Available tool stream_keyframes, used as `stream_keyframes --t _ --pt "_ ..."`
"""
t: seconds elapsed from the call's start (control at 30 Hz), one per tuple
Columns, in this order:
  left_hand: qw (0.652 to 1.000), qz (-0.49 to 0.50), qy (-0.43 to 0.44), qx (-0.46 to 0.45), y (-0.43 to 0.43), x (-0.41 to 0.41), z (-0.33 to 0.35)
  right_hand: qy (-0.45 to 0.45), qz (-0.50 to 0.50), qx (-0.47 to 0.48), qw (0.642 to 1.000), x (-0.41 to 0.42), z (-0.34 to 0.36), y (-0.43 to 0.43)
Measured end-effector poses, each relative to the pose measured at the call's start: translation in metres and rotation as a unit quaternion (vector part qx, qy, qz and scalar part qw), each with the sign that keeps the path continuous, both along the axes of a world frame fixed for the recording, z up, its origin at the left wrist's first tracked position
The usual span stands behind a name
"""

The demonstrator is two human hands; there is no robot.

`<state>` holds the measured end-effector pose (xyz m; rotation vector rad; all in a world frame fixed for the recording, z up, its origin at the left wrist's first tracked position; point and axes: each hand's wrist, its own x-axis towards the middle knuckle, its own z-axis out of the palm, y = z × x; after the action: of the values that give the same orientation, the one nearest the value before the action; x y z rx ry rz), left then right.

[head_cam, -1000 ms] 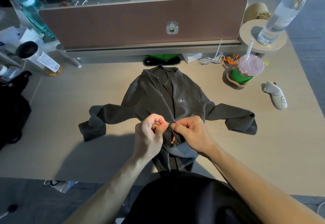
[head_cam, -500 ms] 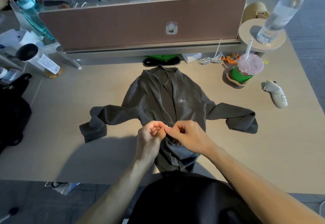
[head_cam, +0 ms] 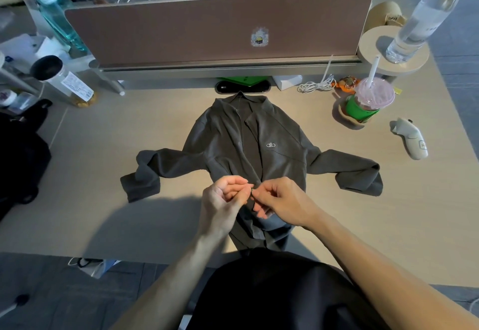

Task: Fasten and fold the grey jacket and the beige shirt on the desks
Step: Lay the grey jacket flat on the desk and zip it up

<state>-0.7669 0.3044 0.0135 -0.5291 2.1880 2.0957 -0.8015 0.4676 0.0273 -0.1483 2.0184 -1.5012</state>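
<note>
The grey jacket (head_cam: 228, 148) lies face up on the light wooden desk (head_cam: 103, 163), collar toward the divider, sleeves spread to both sides, front open above my hands. Its hem hangs over the desk's near edge. My left hand (head_cam: 223, 200) and my right hand (head_cam: 282, 200) meet over the lower front, fingertips pinching the small dark zipper parts between them. The zipper's bottom end is hidden under my fingers. No beige shirt is in view.
A brown divider panel (head_cam: 207, 26) closes the back. A pink-lidded drink cup (head_cam: 368, 101), a white controller (head_cam: 412, 140), a coiled white cable (head_cam: 316, 86) and a clear bottle (head_cam: 425, 16) on a round stand sit right. A jar (head_cam: 64, 81), a teal bottle (head_cam: 57, 16) and a black bag (head_cam: 20, 153) are left.
Both hands have risen slightly up the jacket front, from bunched hem fabric to a fingertip pinch at the zipper. The jacket's lower front has flattened somewhat.
</note>
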Motion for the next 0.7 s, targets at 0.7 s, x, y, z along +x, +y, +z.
stream_keyframes --t 0.7 --pt "0.983 0.031 -0.114 0.144 -0.004 -0.001 -0.002 0.221 -0.081 0.119 0.965 0.008 -0.016 -0.011"
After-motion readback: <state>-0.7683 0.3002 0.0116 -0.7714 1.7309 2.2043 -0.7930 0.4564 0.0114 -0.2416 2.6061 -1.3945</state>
